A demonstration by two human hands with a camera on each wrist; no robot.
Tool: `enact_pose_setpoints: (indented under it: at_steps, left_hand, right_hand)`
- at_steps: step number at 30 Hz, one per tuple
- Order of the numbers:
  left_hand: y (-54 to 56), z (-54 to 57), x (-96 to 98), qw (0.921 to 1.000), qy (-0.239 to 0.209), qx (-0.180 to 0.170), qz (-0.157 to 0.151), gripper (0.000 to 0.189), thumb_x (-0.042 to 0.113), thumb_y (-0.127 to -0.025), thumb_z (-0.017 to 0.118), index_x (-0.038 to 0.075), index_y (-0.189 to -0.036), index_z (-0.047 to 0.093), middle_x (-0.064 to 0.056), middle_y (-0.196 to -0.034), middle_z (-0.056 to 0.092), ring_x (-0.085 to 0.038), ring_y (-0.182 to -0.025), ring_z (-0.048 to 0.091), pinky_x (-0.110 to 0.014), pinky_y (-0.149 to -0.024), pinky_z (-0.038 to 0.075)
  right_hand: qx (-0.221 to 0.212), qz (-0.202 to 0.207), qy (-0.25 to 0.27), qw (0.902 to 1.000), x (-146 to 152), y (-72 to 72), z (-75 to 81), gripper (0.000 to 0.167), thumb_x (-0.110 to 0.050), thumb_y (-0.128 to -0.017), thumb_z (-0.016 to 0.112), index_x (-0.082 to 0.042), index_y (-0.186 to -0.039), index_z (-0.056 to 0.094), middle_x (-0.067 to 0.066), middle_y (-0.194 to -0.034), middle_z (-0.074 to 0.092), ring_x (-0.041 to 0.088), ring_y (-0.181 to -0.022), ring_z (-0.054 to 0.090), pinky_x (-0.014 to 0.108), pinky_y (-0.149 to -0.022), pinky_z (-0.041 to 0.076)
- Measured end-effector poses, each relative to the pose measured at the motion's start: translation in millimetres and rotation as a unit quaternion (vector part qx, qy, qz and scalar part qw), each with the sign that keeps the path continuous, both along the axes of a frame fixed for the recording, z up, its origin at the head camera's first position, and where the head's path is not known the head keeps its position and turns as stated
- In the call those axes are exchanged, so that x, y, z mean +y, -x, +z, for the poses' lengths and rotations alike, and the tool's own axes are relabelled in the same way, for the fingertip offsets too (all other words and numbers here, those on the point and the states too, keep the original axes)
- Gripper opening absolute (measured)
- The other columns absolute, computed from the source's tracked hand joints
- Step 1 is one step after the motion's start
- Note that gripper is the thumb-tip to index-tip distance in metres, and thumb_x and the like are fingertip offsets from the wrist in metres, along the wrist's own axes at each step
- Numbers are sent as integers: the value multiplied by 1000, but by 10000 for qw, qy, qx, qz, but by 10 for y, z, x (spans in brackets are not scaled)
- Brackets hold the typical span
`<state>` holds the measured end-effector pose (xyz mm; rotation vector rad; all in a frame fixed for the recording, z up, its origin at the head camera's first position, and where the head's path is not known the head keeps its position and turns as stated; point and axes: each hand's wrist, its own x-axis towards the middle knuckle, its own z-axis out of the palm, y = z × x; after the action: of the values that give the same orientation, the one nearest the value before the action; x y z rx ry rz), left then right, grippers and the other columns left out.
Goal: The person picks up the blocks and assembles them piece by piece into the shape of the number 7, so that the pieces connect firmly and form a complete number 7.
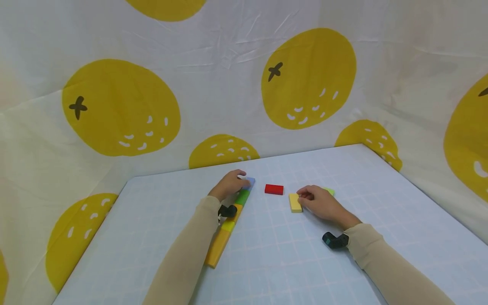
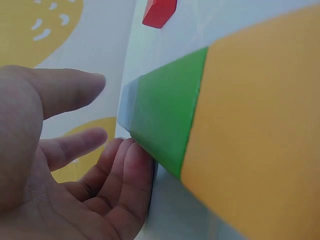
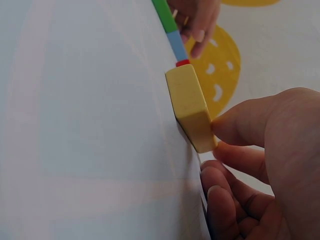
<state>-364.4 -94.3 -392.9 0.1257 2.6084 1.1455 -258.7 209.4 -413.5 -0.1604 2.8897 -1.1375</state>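
My left hand (image 1: 231, 185) is beside the far end of a row of flat blocks, its thumb and index finger apart with nothing between them. Its lower fingers lie against or close to the row's side in the left wrist view. The row runs from a blue block (image 1: 250, 181) through a green block (image 2: 167, 110), an orange block (image 1: 238, 208) and a yellow block (image 1: 228, 225) to a longer orange block (image 1: 217, 250). My right hand (image 1: 322, 203) pinches the edge of a pale yellow block (image 3: 187, 95) between thumb and index finger.
A red block (image 1: 274, 189) lies on the table between the hands. A light green block (image 1: 329, 191) is partly hidden behind the right hand. The pale blue table (image 1: 282, 262) meets a white curtain (image 1: 221, 97) with yellow fruit shapes at the back and sides.
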Motion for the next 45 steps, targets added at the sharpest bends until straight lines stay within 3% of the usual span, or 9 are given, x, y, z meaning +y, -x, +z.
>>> enact_pose_setpoints:
  at_steps: [10,17,22,29,40,45]
  left_hand:
    - [-52,-11,-97,9994,-318,42,-89,46,37,-97,66,14,-136,58,-8,-121,63,-22,-98,64,-44,-101,47]
    - [-90,-10,-133,9989,-386,70,-253,43,33,-99,64,13,-136,58,-10,-123,63,-22,-95,66,-43,-98,50]
    - [-108,-33,-156,9989,-410,77,-198,41,33,-99,64,13,-135,59,-9,-121,63,-21,-94,65,-40,-95,52]
    - [-170,-35,-189,9990,-437,65,-112,39,34,-100,63,13,-133,60,-7,-116,64,-22,-95,64,-39,-94,52]
    - [-253,-39,-273,9976,-562,283,-292,36,32,-100,62,13,-131,62,-7,-113,66,-21,-91,65,-36,-87,55]
    - [-301,-11,-299,9985,-373,317,-251,35,34,-100,62,15,-130,62,-5,-110,65,-22,-89,63,-35,-84,54]
  right_hand:
    - [46,87,72,9999,1,-27,6,36,-29,-98,64,-8,-128,62,6,-110,61,24,-100,54,40,-89,50]
    - [35,298,30,9995,14,-17,10,49,-35,-96,69,-4,-133,60,6,-110,60,23,-99,53,39,-88,49]
    - [-18,370,-39,9993,13,-8,-3,53,-38,-94,70,-4,-134,60,7,-113,59,24,-102,52,42,-91,48]
    - [80,423,-45,9991,3,6,-30,50,-35,-94,70,-3,-130,60,7,-112,59,24,-101,53,42,-92,48]
    - [88,402,-58,9991,28,6,-7,45,-31,-93,71,-3,-126,59,8,-111,60,25,-102,55,43,-91,49]
    - [-34,309,-57,9995,15,5,2,44,-32,-93,72,-6,-125,57,8,-111,60,25,-102,55,43,-92,50]
